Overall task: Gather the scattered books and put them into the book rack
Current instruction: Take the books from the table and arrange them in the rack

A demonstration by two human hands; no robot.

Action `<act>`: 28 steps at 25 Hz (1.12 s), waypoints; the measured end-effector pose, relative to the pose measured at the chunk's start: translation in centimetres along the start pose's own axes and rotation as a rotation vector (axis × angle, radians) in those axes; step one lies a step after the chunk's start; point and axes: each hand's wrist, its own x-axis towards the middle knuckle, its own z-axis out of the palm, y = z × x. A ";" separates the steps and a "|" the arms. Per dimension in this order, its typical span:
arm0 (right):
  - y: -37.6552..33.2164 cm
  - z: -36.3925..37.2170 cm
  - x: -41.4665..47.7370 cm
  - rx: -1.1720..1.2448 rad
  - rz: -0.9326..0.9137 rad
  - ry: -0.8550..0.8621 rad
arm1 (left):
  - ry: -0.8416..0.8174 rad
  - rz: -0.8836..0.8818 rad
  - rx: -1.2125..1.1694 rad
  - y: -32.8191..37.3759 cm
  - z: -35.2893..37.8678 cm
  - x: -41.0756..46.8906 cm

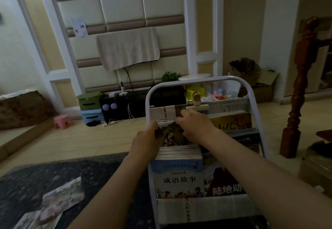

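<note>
While the left hand (145, 139) and right hand (196, 125) grip it, the book (172, 136) shows a drawn figure.

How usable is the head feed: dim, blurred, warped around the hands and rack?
Head view: dim, flat light, no glare; wide-angle bows the book rack frame; left hand and right hand, gripping the illustrated book, are slightly soft; the blue book title in front reads sharply; loose books on the rug look blurry.
</note>
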 end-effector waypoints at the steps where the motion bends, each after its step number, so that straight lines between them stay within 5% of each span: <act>1: 0.1 -0.1 0.0 0.021 0.005 -0.011 | -0.053 -0.004 -0.060 -0.3 -0.6 -0.2; 7: -2.4 -2.2 0.3 0.098 0.051 0.067 | -0.109 -0.010 -0.055 -5.4 -5.3 -3.2; 12: -11.1 -3.5 2.5 0.215 -0.141 0.169 | -0.082 -0.138 -0.122 -12.1 -9.3 -7.8; 23: -32.7 7.9 5.3 0.436 -0.214 -0.377 | -0.184 -0.663 0.079 -33.2 -8.9 -23.2; 28: -41.3 14.8 5.5 0.738 0.058 -0.627 | -0.217 -0.784 0.113 -40.5 -5.9 -26.7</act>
